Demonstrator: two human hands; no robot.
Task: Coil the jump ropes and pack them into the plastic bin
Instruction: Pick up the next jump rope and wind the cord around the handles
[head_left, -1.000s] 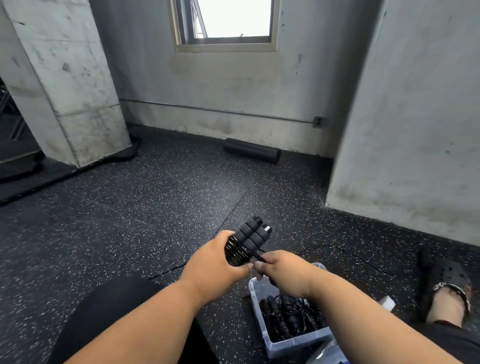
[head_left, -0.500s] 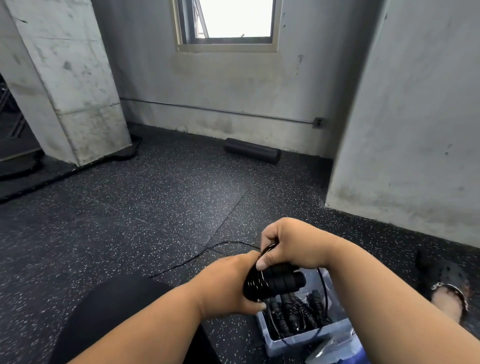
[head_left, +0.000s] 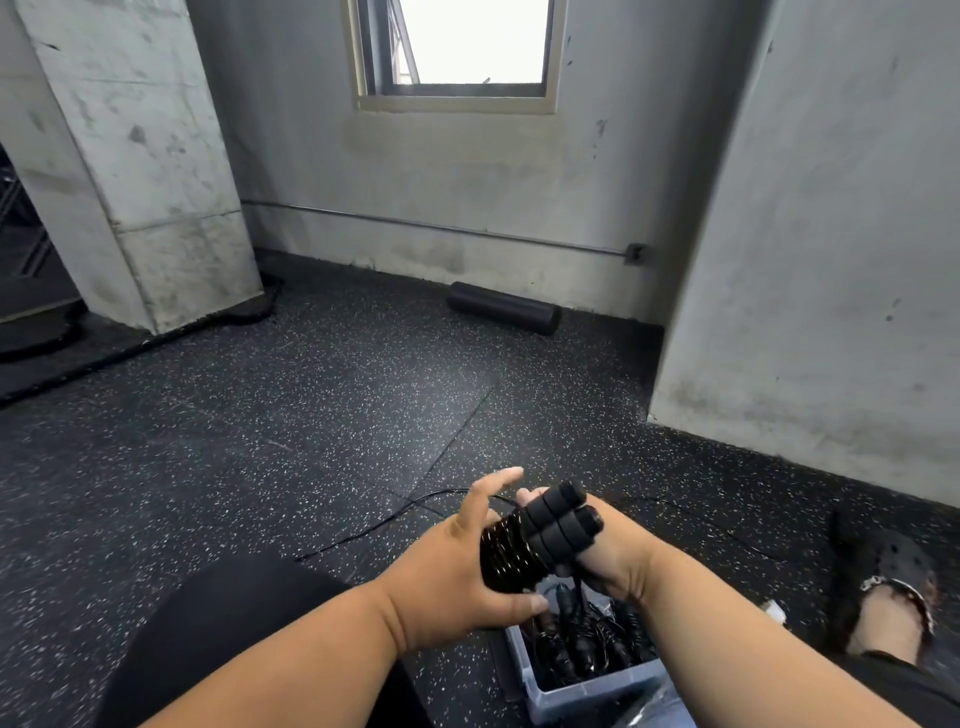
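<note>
A black jump rope (head_left: 535, 535) with two foam handles side by side and cord wound round them is held above the clear plastic bin (head_left: 587, 691). My left hand (head_left: 457, 577) cups the wound end, thumb under it and fingers spread. My right hand (head_left: 613, 551) grips the handles from behind and is partly hidden by them. A loose tail of cord (head_left: 395, 519) runs from the bundle down across the floor to the left. The bin holds several other black ropes (head_left: 582, 644).
The floor is black speckled rubber. A black foam roller (head_left: 504, 307) lies by the far wall. A concrete pillar (head_left: 130, 156) stands at left and a wall (head_left: 831, 260) at right. My foot in a black clog (head_left: 883, 592) is at right; my dark-clothed knee (head_left: 228, 634) is at lower left.
The bundle has swung so its handles point up and away again. My right hand dropped from over the bundle to behind it, and my left fingers have spread.
</note>
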